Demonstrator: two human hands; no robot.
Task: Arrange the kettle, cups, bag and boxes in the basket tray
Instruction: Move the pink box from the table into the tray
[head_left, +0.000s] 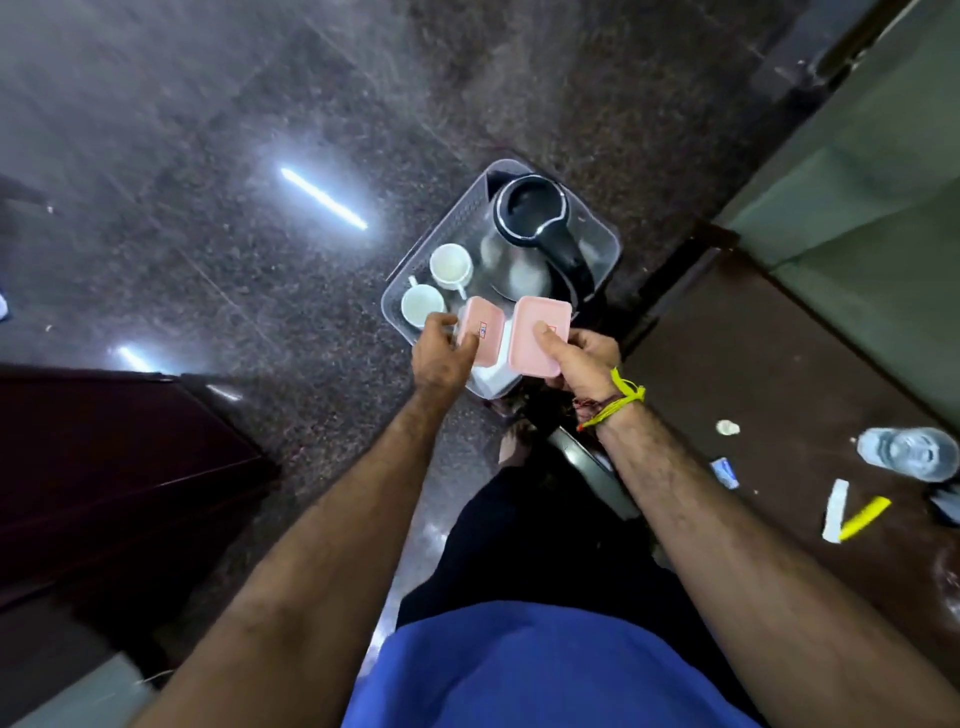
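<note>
A clear plastic basket tray (451, 223) sits on the dark speckled floor below me. A steel kettle (535, 228) with a black lid and handle stands in its far half. Two white cups (451, 264) (422, 304) stand side by side along the tray's left side. My left hand (444, 348) grips a pink-lidded box (485, 332) at the tray's near end. My right hand (582, 358) holds a second pink-lidded box (537, 332) just to the right of the first, thumb on its lid. Something white (491, 382) shows beneath the boxes; I cannot tell what it is.
A dark brown table (779, 395) on the right carries a clear water bottle (909, 452), a yellow marker (865, 519) and small scraps. A dark wooden cabinet (104, 467) stands at the left. My legs and a foot are just below the tray.
</note>
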